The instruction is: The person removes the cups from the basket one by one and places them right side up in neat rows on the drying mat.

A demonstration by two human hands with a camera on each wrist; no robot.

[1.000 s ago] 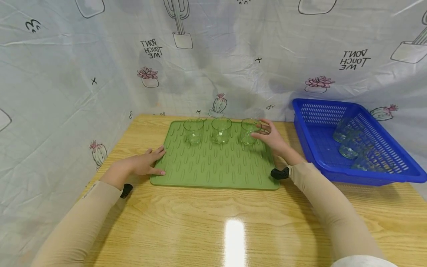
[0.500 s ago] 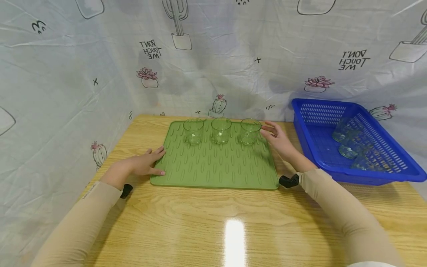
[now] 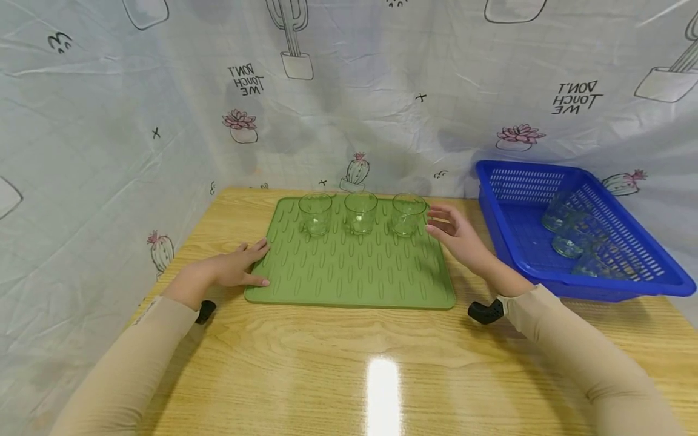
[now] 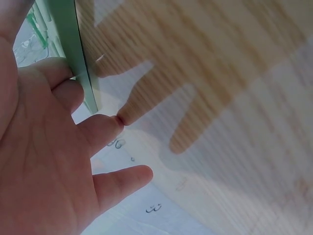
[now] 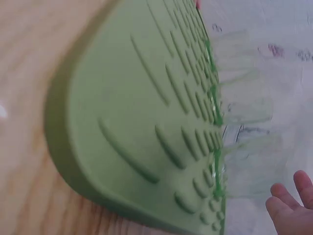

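In the head view, three clear drinking glasses stand upright in a row along the back of a green ridged mat (image 3: 349,275): a left glass (image 3: 315,215), a middle glass (image 3: 361,214) and a right glass (image 3: 408,215). Just right of the right glass is my right hand (image 3: 459,237), fingers loosely bent and holding nothing. My left hand (image 3: 235,267) rests at the mat's left edge with spread fingers, its thumb on the mat. The left wrist view shows that left hand (image 4: 54,142) beside the mat's edge. In the right wrist view, fingertips (image 5: 283,196) appear near the glasses.
A blue plastic basket (image 3: 504,236) stands to the right on the wooden table (image 3: 305,363), with several glasses (image 3: 571,239) inside it. Behind and to the left hangs a patterned sheet (image 3: 414,133) with cactus drawings.
My right hand has let go of the right glass and drawn back to the right and slightly toward me. The glasses, mat and left hand have stayed in place.
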